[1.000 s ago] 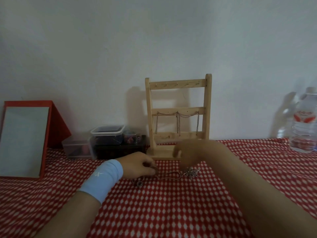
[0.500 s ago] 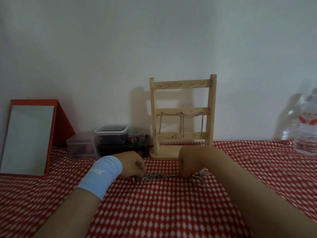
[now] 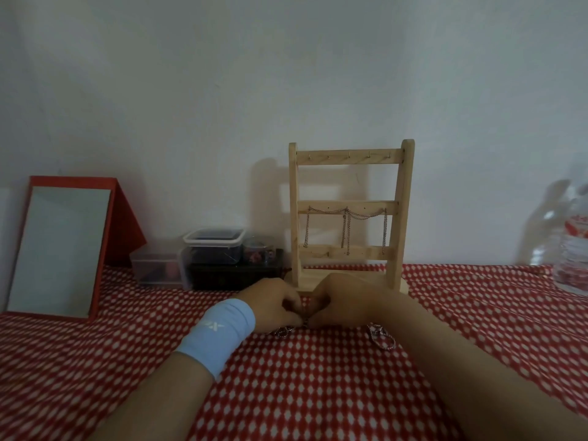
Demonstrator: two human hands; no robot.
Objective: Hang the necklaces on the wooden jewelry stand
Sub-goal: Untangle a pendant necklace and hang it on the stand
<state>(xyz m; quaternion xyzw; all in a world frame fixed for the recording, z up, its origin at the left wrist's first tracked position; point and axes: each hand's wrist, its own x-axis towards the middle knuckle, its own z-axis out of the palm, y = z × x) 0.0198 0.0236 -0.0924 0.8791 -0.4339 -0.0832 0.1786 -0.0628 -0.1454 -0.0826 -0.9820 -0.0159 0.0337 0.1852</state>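
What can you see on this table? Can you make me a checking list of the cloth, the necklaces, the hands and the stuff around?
Surface: red-and-white patterned tablecloth.
Job's things: wooden jewelry stand upright at the back; hung chains draped from its middle rail; top rail's hooks bare; loose necklace on the cloth in front.
Clutter: red-framed mirror propped at left; plastic boxes beside the stand; water bottle at right edge.
Hands: left hand, above a blue wristband, and right hand meet, both pinching the loose necklace.
Cables: nothing seen.
Surroundings: plain white wall behind.

Tablecloth [image 3: 318,393] red, white-dotted; wristband [image 3: 219,332] light blue; mirror frame [image 3: 105,237] red; stand [image 3: 350,157] pale wood.
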